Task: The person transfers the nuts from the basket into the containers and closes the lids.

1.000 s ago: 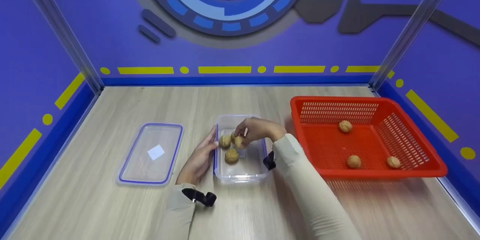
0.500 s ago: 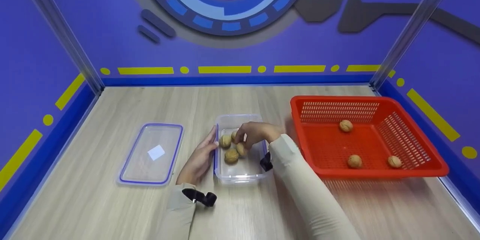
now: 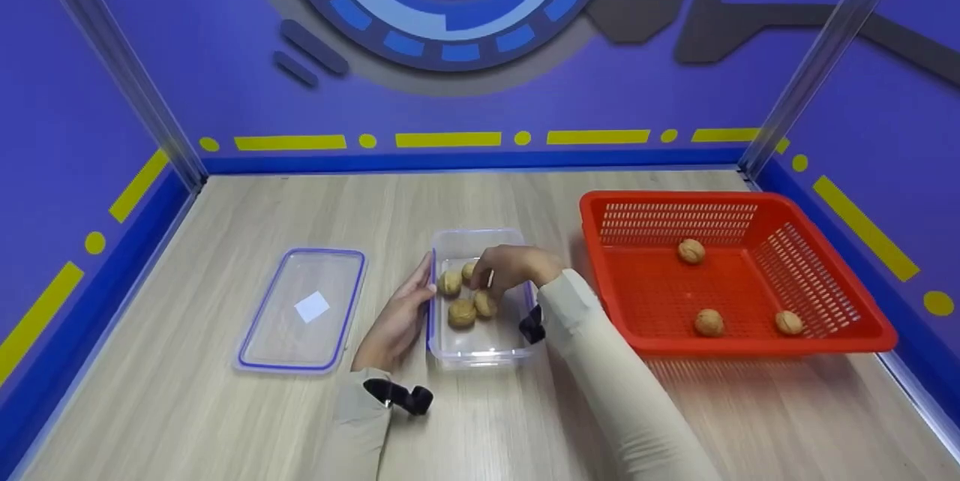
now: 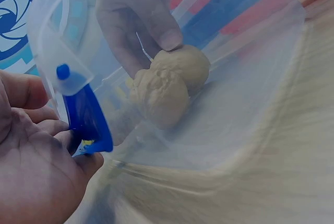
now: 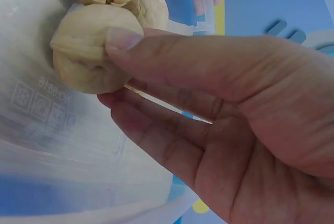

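My left hand (image 3: 401, 316) rests against the left outer side of a clear plastic food container (image 3: 480, 357). Its fingers lie beside a blue latch flap (image 4: 86, 117). Inside the container are several walnuts (image 3: 462, 313), close together toward the left. My right hand (image 3: 514, 267) reaches down into the container from the right. In the right wrist view, its thumb and fingertips pinch a walnut (image 5: 86, 51), which sits next to others. The left wrist view shows two walnuts (image 4: 162, 98) through the clear wall, with the right fingers just above them.
A red plastic basket (image 3: 727, 347) at the right holds three walnuts (image 3: 691, 251). The container's clear lid (image 3: 277, 338), with a blue seal and a white label, lies flat on the table at the left. Purple walls enclose the back and sides.
My right hand has lowered a walnut onto the container's floor, slightly nearer to me and beside the front walnut. The left hand stays at the container's side.
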Tool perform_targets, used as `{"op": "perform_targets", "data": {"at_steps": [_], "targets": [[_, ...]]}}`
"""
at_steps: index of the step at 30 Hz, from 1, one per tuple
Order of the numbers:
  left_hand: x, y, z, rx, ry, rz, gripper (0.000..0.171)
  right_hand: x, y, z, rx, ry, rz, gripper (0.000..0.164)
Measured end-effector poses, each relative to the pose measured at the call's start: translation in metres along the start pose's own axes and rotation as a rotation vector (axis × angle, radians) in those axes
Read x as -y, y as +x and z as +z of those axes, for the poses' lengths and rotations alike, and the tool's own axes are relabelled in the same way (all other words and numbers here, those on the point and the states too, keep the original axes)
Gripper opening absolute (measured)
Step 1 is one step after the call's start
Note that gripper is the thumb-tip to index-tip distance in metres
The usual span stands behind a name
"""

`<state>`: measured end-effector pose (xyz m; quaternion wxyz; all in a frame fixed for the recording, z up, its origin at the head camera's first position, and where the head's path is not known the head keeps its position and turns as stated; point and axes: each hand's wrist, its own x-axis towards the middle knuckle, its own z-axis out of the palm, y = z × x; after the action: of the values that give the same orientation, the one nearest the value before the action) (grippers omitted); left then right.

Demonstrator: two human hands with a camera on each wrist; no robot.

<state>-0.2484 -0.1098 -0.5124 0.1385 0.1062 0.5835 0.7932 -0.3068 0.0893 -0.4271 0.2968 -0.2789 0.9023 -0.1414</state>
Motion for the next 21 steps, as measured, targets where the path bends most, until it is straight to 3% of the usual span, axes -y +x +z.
{"op": "perform_targets", "data": {"at_steps": [13, 21], "targets": [[-0.001, 0.0, 0.0, -0.002, -0.001, -0.021, 0.064, 0.0, -0.009, -0.007, -0.026, 0.041, 0.014, 0.042], [-0.002, -0.001, 0.0, 0.007, -0.005, -0.02, 0.063, -0.002, -0.018, -0.015, -0.089, 0.101, 0.004, 0.038]]}}
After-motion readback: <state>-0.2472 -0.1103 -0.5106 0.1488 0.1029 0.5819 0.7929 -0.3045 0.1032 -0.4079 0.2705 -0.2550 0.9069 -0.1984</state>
